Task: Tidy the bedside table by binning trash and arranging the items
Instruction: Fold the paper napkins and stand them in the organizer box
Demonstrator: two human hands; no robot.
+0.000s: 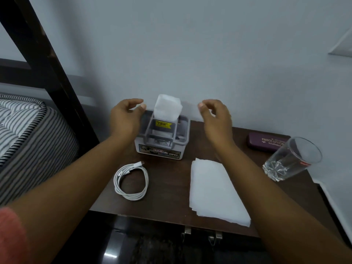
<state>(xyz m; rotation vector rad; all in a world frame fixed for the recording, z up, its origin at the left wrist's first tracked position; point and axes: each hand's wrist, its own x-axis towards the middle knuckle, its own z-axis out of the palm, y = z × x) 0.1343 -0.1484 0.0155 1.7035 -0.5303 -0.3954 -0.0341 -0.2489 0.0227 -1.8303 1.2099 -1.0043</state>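
Table (171, 187) half-tidied: cable (131, 181) coiled, loose tissue (215, 189) unbinned, left hand (126, 116) and right hand (215, 117) flanking tissue box (162, 139), grip apart, empty.

Tissue box (162, 139) at rear centre of tabletop (169, 191), against wall; one tissue (167, 106) upright in its slot. Coiled cable (131, 181) in front-left of box. Flat tissue sheets (215, 191) front-right. Spectacle case (264, 141) rear right; glass (293, 159) just before it. Bed (28, 138) left of tabletop.

Box (162, 147) — "OPEL"; case (266, 141) — "PRINCE"
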